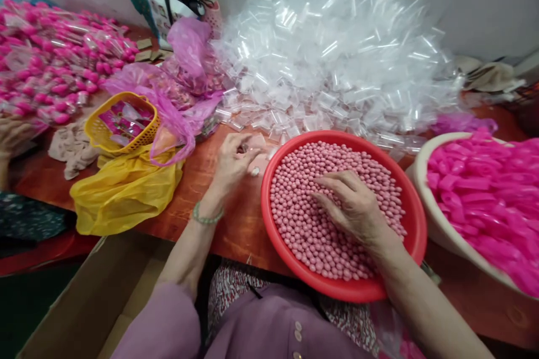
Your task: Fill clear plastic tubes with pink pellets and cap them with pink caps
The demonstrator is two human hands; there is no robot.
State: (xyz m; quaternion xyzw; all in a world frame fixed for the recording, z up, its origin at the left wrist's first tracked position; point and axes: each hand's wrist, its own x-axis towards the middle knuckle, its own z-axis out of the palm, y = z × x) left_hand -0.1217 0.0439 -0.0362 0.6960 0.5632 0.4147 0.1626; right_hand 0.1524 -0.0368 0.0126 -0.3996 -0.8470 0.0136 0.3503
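Observation:
My right hand (351, 202) reaches into a red basin (416, 238) full of small round pink beads (307, 219). Its fingers are bent and apart, with the tips touching the beads; whether any bead is between them is hidden. Left of the basin, just above the table, my left hand (233, 160) is closed with its fingers curled toward the thumb. By its fingertips is a clear plastic piece (256, 143), which it seems to grip, though the contact is partly hidden. A small whitish object (255, 170) lies on the table beneath.
A large heap of clear plastic pieces (337, 56) covers the back. At right stands a white tub (421, 179) of bright pink plastic parts (484, 196). Leftward are a yellow basket (95, 129), a yellow bag (126, 196), pink-filled packs (54, 61) and another person's hand (14, 134).

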